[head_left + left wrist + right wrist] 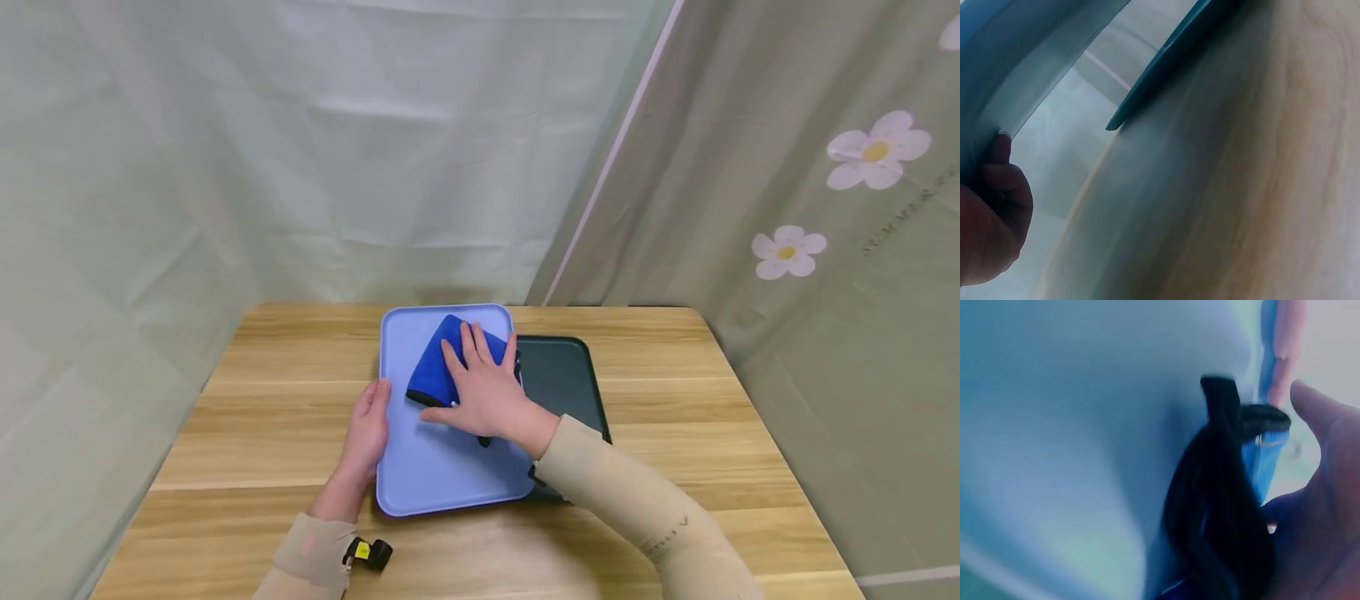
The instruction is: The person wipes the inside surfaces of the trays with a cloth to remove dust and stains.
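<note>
In the head view, a pale blue rectangular tray with rounded corners [420, 475] is gripped at its nine o'clock rim by the left hand [367, 433], whose thumb is laid along the edge and whose fingers are curled behind. In the left wrist view the tray is seen held above the wood-grain table [300, 433]. Toward twelve o'clock on the tray, a bright blue cloth with black edging [430, 367] is pressed by the right hand [487, 396]; its fingers are straight, spread wide and pointed toward twelve o'clock, its thumb toward nine. Whether the tray is touched by that thumb cannot be told. At three o'clock, a dark green rectangular tray [558, 379] is partly covered by the pale blue one.
</note>
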The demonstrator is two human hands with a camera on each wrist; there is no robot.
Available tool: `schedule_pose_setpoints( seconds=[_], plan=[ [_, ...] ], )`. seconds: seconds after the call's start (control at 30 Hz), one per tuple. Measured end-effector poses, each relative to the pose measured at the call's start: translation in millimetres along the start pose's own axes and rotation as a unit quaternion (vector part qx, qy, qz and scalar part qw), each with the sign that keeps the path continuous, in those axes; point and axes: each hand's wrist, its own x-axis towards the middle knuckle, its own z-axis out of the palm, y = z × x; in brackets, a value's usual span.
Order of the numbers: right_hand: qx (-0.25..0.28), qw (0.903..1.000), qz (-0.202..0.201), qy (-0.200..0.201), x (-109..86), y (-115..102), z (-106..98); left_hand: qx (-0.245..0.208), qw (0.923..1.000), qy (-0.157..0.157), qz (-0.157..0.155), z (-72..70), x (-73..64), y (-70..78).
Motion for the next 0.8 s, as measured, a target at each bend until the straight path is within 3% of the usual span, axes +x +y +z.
schedule_pose_setpoints(
  seconds=[0.23, 0.4, 0.57, 0.8],
  plan=[
    [-0.055, 0.9981, -0.026, -0.007, 4.1, -6, 4, -0.014, 0.9999, 0.009, 0.003, 2.9, 2.3, 0.7],
    [-0.051, 0.9970, -0.058, 0.000, 8.5, -5, 4, 0.005, 0.9999, 0.015, 0.002, 0.4, 3.5, 1.5],
    [-0.021, 0.9926, -0.119, -0.014, 11.8, -5, 3, 0.009, 0.9997, 0.018, 0.013, -0.4, 2.7, 2.1],
    [-0.037, 0.9799, -0.195, -0.018, 16.2, -4, 4, -0.011, 0.9995, 0.021, 0.021, -1.2, -2.7, 4.6]
  ],
)
